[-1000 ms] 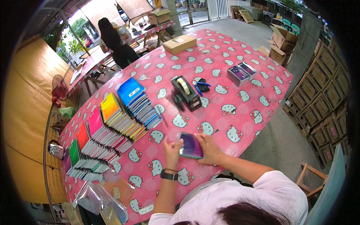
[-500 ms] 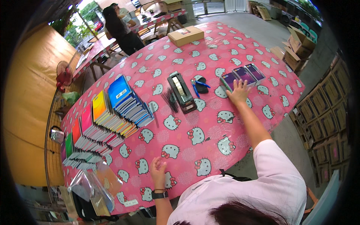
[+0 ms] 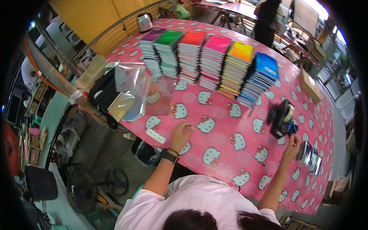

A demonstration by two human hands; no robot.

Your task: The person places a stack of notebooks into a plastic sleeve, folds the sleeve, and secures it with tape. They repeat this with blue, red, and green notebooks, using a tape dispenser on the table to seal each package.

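Observation:
My left hand [image 3: 181, 137] hovers over the near edge of the pink patterned table, fingers loosely bent and apart, holding nothing. A white label strip [image 3: 156, 135] lies beside it. My right hand [image 3: 292, 147] is raised, slightly blurred, with loosely curled fingers and nothing visible in them. It is between a black tape dispenser [image 3: 283, 119] and shiny dark purple boxes [image 3: 309, 158], apart from the boxes. Across the table stand stacks of notebooks: purple [image 3: 152, 35], green [image 3: 168, 38], red [image 3: 192, 38], pink [image 3: 217, 44], yellow [image 3: 241, 50] and blue [image 3: 266, 66].
Clear plastic sleeves [image 3: 132, 92] and a black bag [image 3: 104, 90] lie at the table's left edge. A metal kettle [image 3: 145, 23] stands at the far left corner, a cardboard box [image 3: 309, 85] at the far right. Another person [image 3: 266, 21] stands beyond the table. A floor fan [image 3: 86, 188] is at left.
The view has swung to the left. My right hand has drawn back from the purple boxes, which stay on the table. My left hand remains empty near the front edge.

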